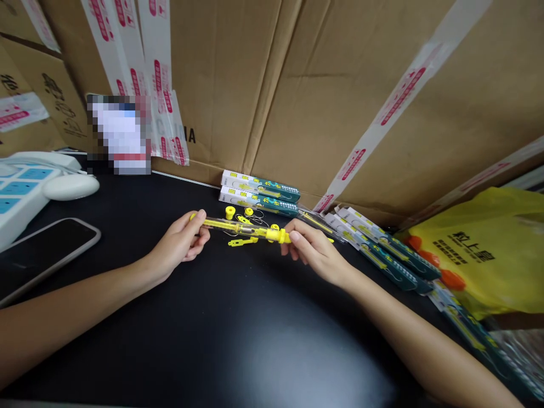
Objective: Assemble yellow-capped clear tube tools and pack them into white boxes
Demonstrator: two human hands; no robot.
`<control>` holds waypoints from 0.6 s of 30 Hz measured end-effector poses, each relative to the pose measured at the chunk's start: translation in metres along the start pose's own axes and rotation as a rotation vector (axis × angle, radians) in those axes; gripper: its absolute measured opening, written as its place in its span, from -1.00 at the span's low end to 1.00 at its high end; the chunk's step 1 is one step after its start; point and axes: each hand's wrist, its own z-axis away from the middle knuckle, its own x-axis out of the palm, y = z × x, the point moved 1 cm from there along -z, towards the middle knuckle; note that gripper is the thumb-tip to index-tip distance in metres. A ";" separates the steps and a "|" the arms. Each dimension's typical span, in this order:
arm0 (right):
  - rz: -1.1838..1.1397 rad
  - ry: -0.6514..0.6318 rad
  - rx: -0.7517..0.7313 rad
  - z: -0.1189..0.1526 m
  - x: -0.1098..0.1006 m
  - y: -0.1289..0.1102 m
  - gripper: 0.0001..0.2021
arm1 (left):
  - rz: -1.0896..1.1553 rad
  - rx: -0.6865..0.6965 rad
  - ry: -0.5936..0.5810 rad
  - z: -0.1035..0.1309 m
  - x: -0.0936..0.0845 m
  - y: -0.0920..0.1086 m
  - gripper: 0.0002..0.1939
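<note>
A clear tubular spring scale (238, 228) with a yellow inner piece lies level between my two hands, above the black table. My left hand (187, 235) pinches its left end with thumb and fingers. At the other end, my right hand (312, 246) is closed on the yellow end part (278, 234), which has a wide collar. Just behind the tube are small yellow caps (230, 212) and thin metal wire hooks (257, 216). A flat yellow tab (241, 242) lies just in front of it. The tube and my fingers partly cover these loose parts.
Printed boxes (259, 198) lie at the back, and more boxes (378, 249) run down the right beside a yellow plastic bag (480, 249). A phone (46, 255), white mouse (71, 187) and power strip (25, 184) sit left. Large cartons (361, 73) wall the back.
</note>
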 end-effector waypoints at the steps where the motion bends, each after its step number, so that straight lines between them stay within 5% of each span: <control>1: -0.023 0.010 0.002 0.000 0.000 0.000 -0.72 | 0.000 -0.001 0.002 0.000 0.000 0.000 -0.65; 11: 0.071 -0.013 -0.012 0.000 0.000 0.001 -0.61 | 0.000 -0.001 -0.013 -0.001 0.000 -0.001 -0.64; 18: -0.008 -0.008 -0.036 0.001 0.001 0.002 -0.77 | 0.003 -0.007 0.003 -0.001 0.001 0.000 -0.65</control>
